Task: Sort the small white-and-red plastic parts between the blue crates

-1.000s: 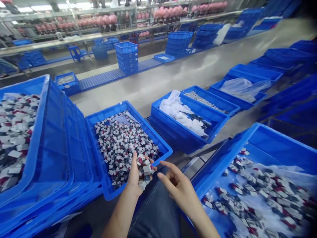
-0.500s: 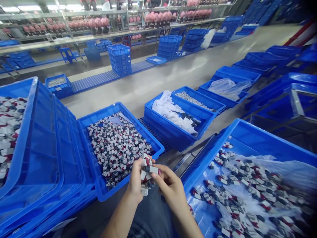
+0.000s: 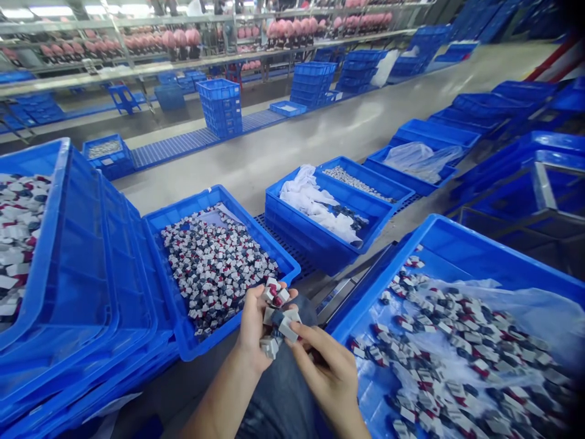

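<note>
My left hand (image 3: 252, 326) is cupped around several small blocky parts (image 3: 269, 347) in white, dark blue and red. With thumb and fingertips, my right hand (image 3: 326, 360) pinches one white block-shaped part (image 3: 289, 330) at the edge of that handful. Both hands hover over my lap, between two blue bins. A blue bin (image 3: 286, 277) full of the same small parts lies just beyond the left hand. To the right, a larger blue bin (image 3: 388, 262) holds more of them on clear plastic film (image 3: 450, 356).
Stacked blue bins (image 3: 86, 244) rise at the left, the top one filled with parts. Ahead, another blue bin (image 3: 311, 228) contains white cloth-like bags (image 3: 311, 198). Farther off are a grey floor (image 3: 365, 122), bin stacks (image 3: 219, 110) and shelves with pink round items (image 3: 292, 28).
My right hand has shifted slightly right and down, its fingers still at a white part. My left hand has opened somewhat, showing more of its handful. The view has tilted a little.
</note>
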Demonstrator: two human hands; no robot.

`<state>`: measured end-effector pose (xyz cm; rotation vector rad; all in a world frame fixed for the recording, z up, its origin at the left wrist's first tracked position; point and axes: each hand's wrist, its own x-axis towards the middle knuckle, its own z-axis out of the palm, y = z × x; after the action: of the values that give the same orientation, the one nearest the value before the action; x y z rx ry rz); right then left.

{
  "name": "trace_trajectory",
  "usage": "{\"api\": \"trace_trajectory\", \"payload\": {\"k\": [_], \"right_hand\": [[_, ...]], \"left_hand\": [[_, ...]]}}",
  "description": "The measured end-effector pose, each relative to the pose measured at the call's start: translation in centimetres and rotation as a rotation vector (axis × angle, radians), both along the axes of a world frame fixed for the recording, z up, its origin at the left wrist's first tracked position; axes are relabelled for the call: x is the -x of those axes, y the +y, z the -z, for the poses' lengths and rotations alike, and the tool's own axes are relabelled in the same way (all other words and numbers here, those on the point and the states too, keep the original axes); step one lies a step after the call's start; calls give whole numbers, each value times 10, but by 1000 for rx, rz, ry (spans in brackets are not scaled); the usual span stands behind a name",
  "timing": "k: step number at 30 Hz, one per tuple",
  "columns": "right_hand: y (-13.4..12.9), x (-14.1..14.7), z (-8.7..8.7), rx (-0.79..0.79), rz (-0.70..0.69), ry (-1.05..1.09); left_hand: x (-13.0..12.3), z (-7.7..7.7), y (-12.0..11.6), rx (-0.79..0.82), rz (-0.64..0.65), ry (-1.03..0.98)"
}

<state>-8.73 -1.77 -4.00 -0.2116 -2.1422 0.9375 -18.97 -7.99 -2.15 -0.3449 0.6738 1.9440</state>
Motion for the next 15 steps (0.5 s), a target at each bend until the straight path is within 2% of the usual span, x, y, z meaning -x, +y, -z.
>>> {"api": "trace_trajectory", "payload": {"k": [5, 9, 11, 15], "right_hand": [[-5, -6, -4, -3, 32, 40], [-6, -5, -8, 92, 117, 70], [-5, -3, -11, 207, 142, 100], [-2, -3, -18, 568, 106, 175]], "left_hand": [[4, 0, 0, -55, -30, 21], [7, 4, -1, -55, -59, 45], [8, 5, -2, -66, -56, 52], [10, 3, -5, -55, -57, 58]]}}
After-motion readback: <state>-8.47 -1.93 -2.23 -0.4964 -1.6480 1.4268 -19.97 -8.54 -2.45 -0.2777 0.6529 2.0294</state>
